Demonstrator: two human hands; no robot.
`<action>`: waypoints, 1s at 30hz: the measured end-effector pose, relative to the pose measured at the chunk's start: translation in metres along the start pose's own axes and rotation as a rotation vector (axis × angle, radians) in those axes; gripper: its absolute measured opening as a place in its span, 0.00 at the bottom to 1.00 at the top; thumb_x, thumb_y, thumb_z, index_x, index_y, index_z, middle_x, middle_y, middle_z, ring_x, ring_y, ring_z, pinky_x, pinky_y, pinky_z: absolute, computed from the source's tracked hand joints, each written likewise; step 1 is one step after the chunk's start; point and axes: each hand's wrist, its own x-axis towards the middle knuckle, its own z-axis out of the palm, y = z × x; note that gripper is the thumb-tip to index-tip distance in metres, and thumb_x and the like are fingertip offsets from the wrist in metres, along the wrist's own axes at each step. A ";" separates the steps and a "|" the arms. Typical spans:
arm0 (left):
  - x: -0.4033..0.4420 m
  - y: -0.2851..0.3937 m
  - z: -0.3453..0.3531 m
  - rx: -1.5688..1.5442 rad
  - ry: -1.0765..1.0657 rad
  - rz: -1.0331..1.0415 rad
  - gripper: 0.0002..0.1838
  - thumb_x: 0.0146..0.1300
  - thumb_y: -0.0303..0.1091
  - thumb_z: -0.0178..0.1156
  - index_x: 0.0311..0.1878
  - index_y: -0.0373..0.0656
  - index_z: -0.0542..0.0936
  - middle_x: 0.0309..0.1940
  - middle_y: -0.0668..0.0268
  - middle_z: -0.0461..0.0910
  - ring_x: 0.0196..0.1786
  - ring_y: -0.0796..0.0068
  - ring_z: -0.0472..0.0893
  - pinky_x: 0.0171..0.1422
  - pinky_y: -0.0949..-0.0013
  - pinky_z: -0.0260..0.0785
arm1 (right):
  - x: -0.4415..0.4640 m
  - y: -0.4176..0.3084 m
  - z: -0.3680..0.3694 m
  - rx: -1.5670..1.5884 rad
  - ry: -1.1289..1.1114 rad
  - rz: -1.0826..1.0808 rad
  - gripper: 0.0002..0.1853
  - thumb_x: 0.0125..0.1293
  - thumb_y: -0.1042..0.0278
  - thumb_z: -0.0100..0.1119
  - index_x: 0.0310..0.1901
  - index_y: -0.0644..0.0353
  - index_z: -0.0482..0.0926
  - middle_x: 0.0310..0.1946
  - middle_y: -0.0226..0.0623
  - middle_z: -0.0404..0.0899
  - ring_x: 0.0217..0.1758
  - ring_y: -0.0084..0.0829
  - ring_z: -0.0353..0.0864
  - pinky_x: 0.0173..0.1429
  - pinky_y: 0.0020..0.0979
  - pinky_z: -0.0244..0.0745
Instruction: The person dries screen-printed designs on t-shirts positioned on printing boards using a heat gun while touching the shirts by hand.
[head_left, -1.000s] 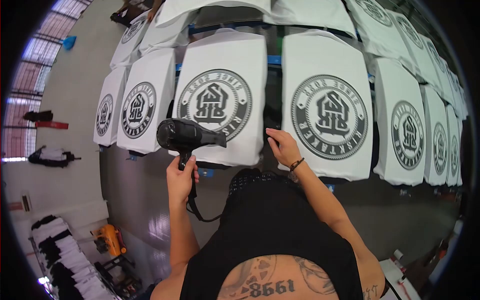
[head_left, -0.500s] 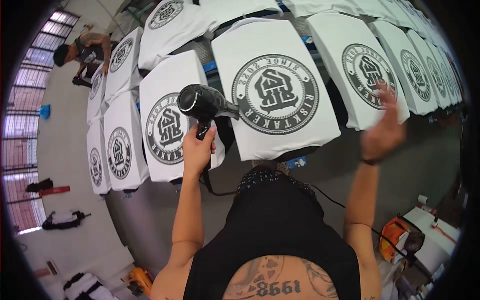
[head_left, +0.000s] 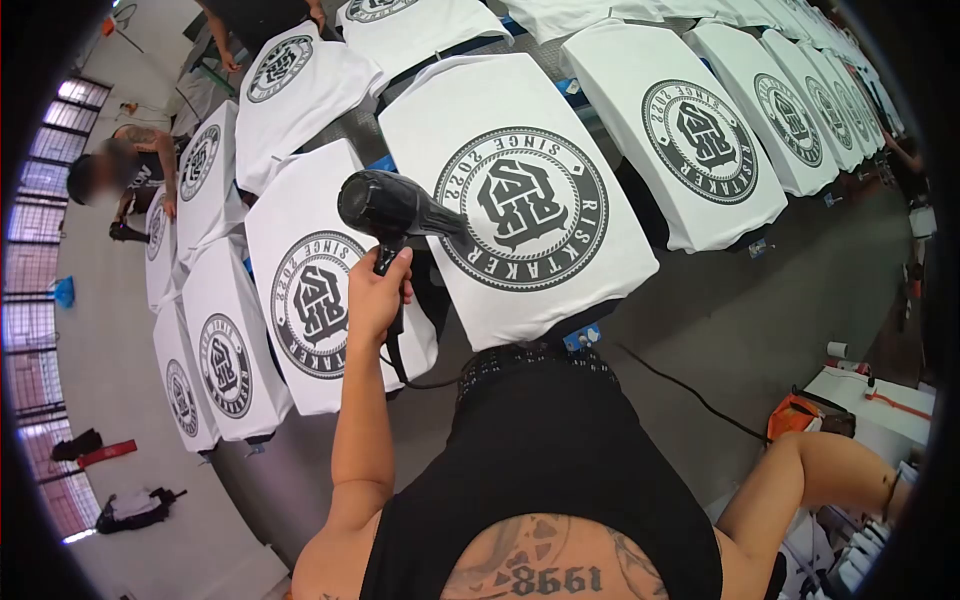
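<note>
Left hand [head_left: 377, 296] nearer, fingers gripping dryer [head_left: 388, 205], barrel slanting right and slightly down to centre shirt [head_left: 522, 208]; right hand [head_left: 903, 494] far lower right, fingers unreadable.

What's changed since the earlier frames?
Hairdryer moved right, from one printed shirt to the next one along; its nozzle is now over that print. Right hand swung back to the view's right edge. Unchanged: left hand grips the hairdryer.
</note>
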 end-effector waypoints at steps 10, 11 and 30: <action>-0.022 0.003 0.007 0.028 0.106 -0.022 0.16 0.70 0.39 0.67 0.44 0.33 0.78 0.20 0.71 0.76 0.19 0.83 0.74 0.24 0.76 0.68 | -0.068 -0.051 0.046 0.104 0.021 -0.394 0.21 0.82 0.71 0.44 0.70 0.68 0.73 0.41 0.55 0.83 0.40 0.49 0.81 0.46 0.42 0.75; -0.025 0.003 0.012 0.050 0.141 -0.024 0.15 0.70 0.39 0.67 0.44 0.34 0.79 0.20 0.71 0.76 0.19 0.83 0.74 0.24 0.76 0.68 | -0.078 -0.051 0.061 0.185 -0.223 -0.097 0.19 0.82 0.71 0.45 0.66 0.72 0.75 0.45 0.58 0.83 0.45 0.55 0.82 0.48 0.45 0.75; -0.105 0.015 0.119 -0.014 0.378 -0.169 0.13 0.70 0.39 0.67 0.42 0.37 0.80 0.22 0.72 0.77 0.21 0.85 0.75 0.24 0.77 0.67 | -0.360 -0.015 0.331 0.267 -0.888 0.129 0.21 0.72 0.68 0.48 0.63 0.70 0.72 0.39 0.67 0.82 0.45 0.65 0.81 0.50 0.58 0.75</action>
